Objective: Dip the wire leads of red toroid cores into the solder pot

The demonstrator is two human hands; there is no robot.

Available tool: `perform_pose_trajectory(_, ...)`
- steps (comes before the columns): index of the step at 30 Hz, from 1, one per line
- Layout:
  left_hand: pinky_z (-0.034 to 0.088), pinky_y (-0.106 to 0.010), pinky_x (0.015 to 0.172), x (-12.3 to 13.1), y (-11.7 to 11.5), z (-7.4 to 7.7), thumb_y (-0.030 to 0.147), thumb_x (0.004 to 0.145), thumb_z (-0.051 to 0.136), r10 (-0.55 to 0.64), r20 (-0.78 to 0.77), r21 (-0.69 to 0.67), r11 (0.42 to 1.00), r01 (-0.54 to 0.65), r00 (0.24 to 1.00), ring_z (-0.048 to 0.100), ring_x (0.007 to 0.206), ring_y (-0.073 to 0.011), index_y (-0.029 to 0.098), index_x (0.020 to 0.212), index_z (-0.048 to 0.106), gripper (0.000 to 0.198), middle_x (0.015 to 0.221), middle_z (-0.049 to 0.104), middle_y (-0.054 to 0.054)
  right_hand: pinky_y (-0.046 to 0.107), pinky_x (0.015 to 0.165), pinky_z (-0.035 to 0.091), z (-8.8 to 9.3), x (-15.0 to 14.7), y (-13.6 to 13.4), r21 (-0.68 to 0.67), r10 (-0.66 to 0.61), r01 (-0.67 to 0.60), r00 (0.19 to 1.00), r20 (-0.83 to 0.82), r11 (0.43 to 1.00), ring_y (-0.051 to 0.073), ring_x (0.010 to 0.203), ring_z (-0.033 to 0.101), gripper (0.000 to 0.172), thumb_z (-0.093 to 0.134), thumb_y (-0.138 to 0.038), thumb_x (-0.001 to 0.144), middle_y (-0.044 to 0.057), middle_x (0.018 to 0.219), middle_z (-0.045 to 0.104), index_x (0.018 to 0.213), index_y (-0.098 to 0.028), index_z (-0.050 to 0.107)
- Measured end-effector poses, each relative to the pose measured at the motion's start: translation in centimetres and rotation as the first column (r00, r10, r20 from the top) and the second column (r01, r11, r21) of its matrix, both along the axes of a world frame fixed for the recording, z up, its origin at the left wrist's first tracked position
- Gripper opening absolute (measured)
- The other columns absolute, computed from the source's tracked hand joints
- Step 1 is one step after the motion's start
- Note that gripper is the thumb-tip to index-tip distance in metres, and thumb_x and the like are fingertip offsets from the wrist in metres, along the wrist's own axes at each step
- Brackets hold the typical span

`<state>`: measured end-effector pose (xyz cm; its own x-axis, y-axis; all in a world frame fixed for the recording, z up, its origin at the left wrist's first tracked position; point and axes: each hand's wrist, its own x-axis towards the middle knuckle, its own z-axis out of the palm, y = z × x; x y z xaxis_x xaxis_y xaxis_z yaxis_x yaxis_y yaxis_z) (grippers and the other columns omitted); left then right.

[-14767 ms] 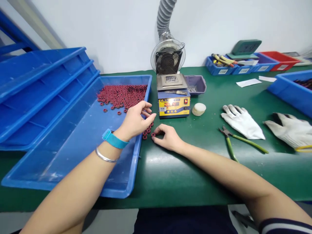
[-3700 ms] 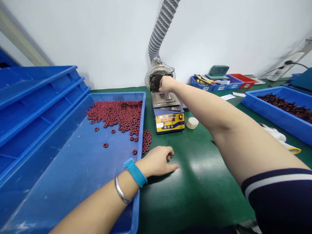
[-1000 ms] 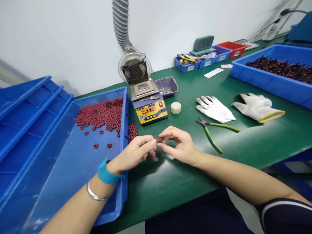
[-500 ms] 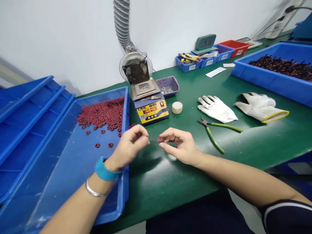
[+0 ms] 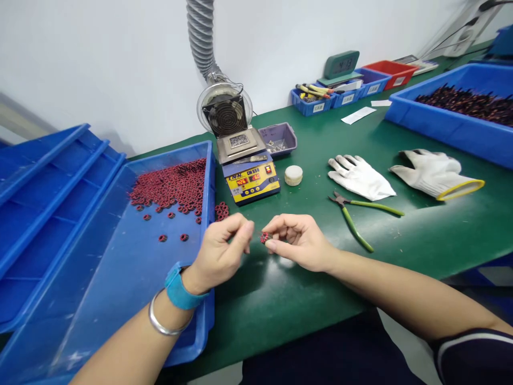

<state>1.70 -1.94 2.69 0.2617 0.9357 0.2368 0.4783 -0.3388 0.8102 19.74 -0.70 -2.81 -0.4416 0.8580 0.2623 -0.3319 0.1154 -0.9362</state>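
My right hand (image 5: pixel 298 240) pinches a small toroidal coil (image 5: pixel 265 237) wound in red and dark wire between thumb and fingertips, above the green table. My left hand (image 5: pixel 226 248) is closed just left of it, thumb against the bent fingers, at the thin wire lead (image 5: pixel 258 233) that sticks out of the coil. The tip of that lead is hidden at my left fingers. A cluster of similar coils (image 5: pixel 222 210) lies on the table behind my left hand. Many more coils (image 5: pixel 172 187) are heaped in the blue tray (image 5: pixel 120 256) on the left.
A yellow-and-blue solder pot (image 5: pixel 252 184) stands behind my hands, under a fume duct (image 5: pixel 201 40). A round white tin (image 5: pixel 293 175), green-handled cutters (image 5: pixel 355 214) and white gloves (image 5: pixel 360 179) lie to the right. A blue bin (image 5: pixel 444 125) of dark parts stands at far right.
My left hand has moved right, closer to the coil, and its fingers are more tightly closed. My right hand still holds the coil, slightly lower in the view.
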Motion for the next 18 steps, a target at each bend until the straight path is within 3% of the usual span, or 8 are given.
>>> perform_pose_trajectory(3, 0.043, -0.027, 0.054, -1.0, 0.5, 0.5, 0.044, 0.092, 0.046, 0.276, 0.181, 0.073, 0.953, -0.293, 0.944, 0.050, 0.051, -0.0126, 0.021, 0.061, 0.047, 0.038, 0.052, 0.050, 0.001, 0.022, 0.054, 0.053, 0.0, 0.1, 0.1, -0.007, -0.003, 0.003, 1.000, 0.023, 1.000, 0.009, 0.055, 0.061, 0.019, 0.074, -0.029, 0.075, 0.002, 0.068, 0.067, 0.085, -0.014, 0.066)
perform_pose_trajectory(5, 0.044, -0.027, 0.055, -1.6, 0.8, 0.4, 0.048, 0.090, 0.047, 0.343, 0.226, 0.041, 0.932, -0.361, 0.912, 0.050, 0.052, -0.0130, 0.022, 0.063, 0.046, 0.038, 0.053, 0.050, 0.001, 0.022, 0.053, 0.053, 0.0, 0.0, 0.1, 0.017, -0.022, 0.022, 0.999, 0.032, 1.000, 0.009, 0.055, 0.061, 0.018, 0.072, -0.028, 0.076, 0.001, 0.067, 0.066, 0.086, -0.015, 0.066)
perform_pose_trajectory(7, 0.044, -0.027, 0.054, -1.8, 1.1, 0.1, 0.049, 0.088, 0.049, 0.281, 0.214, -0.040, 0.959, -0.279, 0.936, 0.051, 0.053, -0.0129, 0.021, 0.066, 0.050, 0.036, 0.056, 0.053, 0.000, 0.022, 0.056, 0.054, -0.1, 0.0, 0.2, 0.089, -0.095, 0.091, 0.994, 0.048, 0.992, 0.010, 0.058, 0.062, 0.016, 0.072, -0.026, 0.076, 0.002, 0.070, 0.066, 0.087, -0.015, 0.065)
perform_pose_trajectory(9, 0.042, -0.026, 0.052, -1.6, 1.2, -0.3, 0.049, 0.087, 0.050, 0.141, 0.209, -0.126, 0.985, -0.117, 0.968, 0.052, 0.054, -0.0125, 0.019, 0.071, 0.054, 0.034, 0.061, 0.057, 0.000, 0.024, 0.062, 0.055, -0.1, -0.1, 0.3, 0.217, -0.201, 0.184, 0.978, 0.062, 0.959, 0.010, 0.063, 0.063, 0.015, 0.071, -0.021, 0.075, 0.003, 0.077, 0.066, 0.088, -0.016, 0.065)
perform_pose_trajectory(12, 0.043, -0.024, 0.055, -1.0, 1.0, -0.9, 0.044, 0.082, 0.060, -0.033, 0.177, -0.205, 0.976, 0.070, 0.984, 0.054, 0.061, -0.0122, 0.018, 0.079, 0.057, 0.027, 0.069, 0.059, -0.001, 0.028, 0.068, 0.055, -0.1, 0.1, 0.5, 0.444, -0.336, 0.273, 0.939, 0.068, 0.853, 0.012, 0.070, 0.063, 0.015, 0.069, -0.016, 0.076, 0.004, 0.079, 0.065, 0.091, -0.017, 0.066)
perform_pose_trajectory(15, 0.044, -0.024, 0.056, -0.3, 0.7, -1.2, 0.040, 0.074, 0.070, -0.099, 0.121, -0.249, 0.960, 0.127, 0.988, 0.054, 0.063, -0.0119, 0.017, 0.082, 0.056, 0.028, 0.072, 0.058, -0.001, 0.029, 0.069, 0.054, 0.0, 0.2, 0.6, 0.574, -0.405, 0.294, 0.912, 0.072, 0.764, 0.013, 0.071, 0.062, 0.015, 0.068, -0.015, 0.078, 0.003, 0.076, 0.065, 0.092, -0.018, 0.065)
perform_pose_trajectory(18, 0.043, -0.023, 0.054, 0.1, 0.6, -1.3, 0.041, 0.073, 0.071, -0.084, 0.127, -0.281, 0.953, 0.116, 0.988, 0.052, 0.060, -0.0115, 0.017, 0.081, 0.055, 0.030, 0.070, 0.058, -0.001, 0.029, 0.068, 0.053, -0.1, 0.2, 0.6, 0.624, -0.427, 0.291, 0.901, 0.076, 0.726, 0.014, 0.072, 0.061, 0.015, 0.066, -0.016, 0.079, 0.003, 0.077, 0.064, 0.093, -0.019, 0.064)
